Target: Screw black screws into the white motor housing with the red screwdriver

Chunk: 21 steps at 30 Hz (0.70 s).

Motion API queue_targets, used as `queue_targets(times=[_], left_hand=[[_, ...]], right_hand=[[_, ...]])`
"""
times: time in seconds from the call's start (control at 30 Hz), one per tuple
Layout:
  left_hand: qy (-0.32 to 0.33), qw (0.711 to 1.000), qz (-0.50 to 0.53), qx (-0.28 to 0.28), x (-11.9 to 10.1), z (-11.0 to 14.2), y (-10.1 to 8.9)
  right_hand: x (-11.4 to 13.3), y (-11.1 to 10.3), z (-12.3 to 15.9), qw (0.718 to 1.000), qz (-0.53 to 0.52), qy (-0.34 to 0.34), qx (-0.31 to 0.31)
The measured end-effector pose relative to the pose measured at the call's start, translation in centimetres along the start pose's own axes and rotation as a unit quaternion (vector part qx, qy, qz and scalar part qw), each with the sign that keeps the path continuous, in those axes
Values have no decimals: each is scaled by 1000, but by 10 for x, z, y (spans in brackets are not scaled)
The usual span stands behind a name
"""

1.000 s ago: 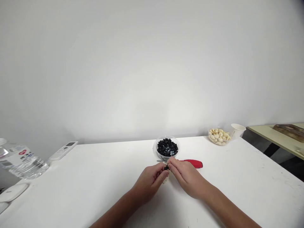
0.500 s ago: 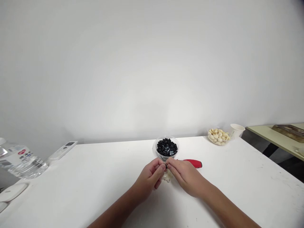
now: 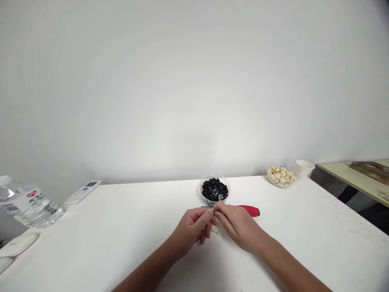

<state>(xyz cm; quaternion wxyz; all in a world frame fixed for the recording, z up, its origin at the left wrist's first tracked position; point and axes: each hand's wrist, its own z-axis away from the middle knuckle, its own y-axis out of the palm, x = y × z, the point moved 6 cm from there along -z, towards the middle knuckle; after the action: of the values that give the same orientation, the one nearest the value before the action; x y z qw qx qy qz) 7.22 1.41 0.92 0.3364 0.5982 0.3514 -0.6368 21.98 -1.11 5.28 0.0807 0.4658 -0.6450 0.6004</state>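
My left hand [image 3: 196, 225] and my right hand [image 3: 234, 219] meet fingertip to fingertip over the table, each closed in a pinch. Between the tips is something small and dark, too tiny to name and mostly covered by the fingers. Just beyond them stands a clear round bowl [image 3: 228, 190] of small, shiny black pieces [image 3: 214, 189]. A tool with a red handle [image 3: 251, 210] lies behind my right hand, its thin metal end partly showing. Under my fingers, a few pale crumbs [image 3: 216, 230] show on the white table [image 3: 121, 235].
At the back right, a clear bowl of peeled garlic cloves [image 3: 281, 177] stands beside a white paper cup [image 3: 304, 168]. On the left are a water bottle [image 3: 30, 202], a white remote control [image 3: 83, 192] and a white rounded object [image 3: 20, 245]. A greenish table [image 3: 337, 170] adjoins at right.
My fingertips have shifted slightly against each other, still pinched together. More of the tool's metal end shows behind them. The whole view has moved a little.
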Motion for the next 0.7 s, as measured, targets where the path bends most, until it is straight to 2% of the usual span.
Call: queue_targets(times=[0.1,0.2,0.27,0.33,0.4,0.7], left_hand=[[21,999,-33,-2,-6,2,1],[50,991,-127,1,-13,5,2],[91,969,-228,-15,-20,7,1],[131,934,-329,-41,-26,8,-2],[147,906,-392,-62,-28,9,-4],[168,898,-403,-63,-35,12,-5]], right_hand=[[0,-2,0,1000,-3,0,-12],[2,-2,0,999,-31,7,-9],[2,-2,1,998,-53,15,-2],[2,-2,2,998,-59,22,1],[1,-2,2,998,-50,28,-1],[2,-3,1,999,-46,17,-4]])
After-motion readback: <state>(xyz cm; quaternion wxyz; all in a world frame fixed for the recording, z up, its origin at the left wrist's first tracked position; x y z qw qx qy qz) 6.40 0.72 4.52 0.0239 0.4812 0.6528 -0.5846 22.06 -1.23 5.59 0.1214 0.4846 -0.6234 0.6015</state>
